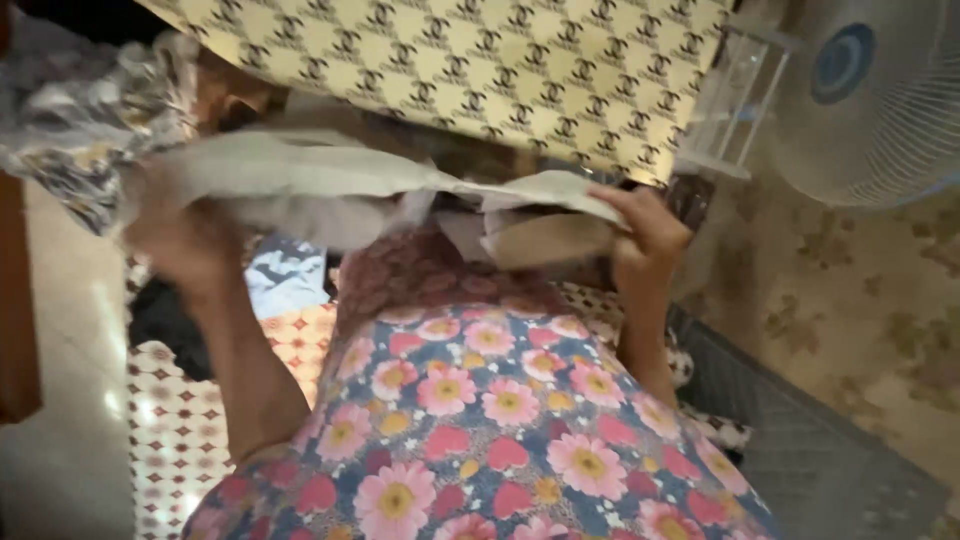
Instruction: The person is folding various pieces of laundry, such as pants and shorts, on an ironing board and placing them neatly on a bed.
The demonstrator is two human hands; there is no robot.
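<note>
I hold a pale grey cloth (pixel 300 175) stretched out in front of me at chest height. My left hand (pixel 175 235) grips its left end, where the fabric bunches up and is blurred. My right hand (pixel 645 235) pinches its right edge, thumb on top. The cloth sags and folds in the middle, above my flowered dress (pixel 480 420). A patterned grey-and-white fabric (pixel 90 110) hangs just above my left hand.
A cream sheet with a repeating dark pattern (pixel 480 60) lies beyond the cloth. A standing fan (pixel 870 90) is at the top right beside a clear plastic rack (pixel 735 100). A checked red-and-white mat (pixel 175 420) and dark clothes lie on the floor at left.
</note>
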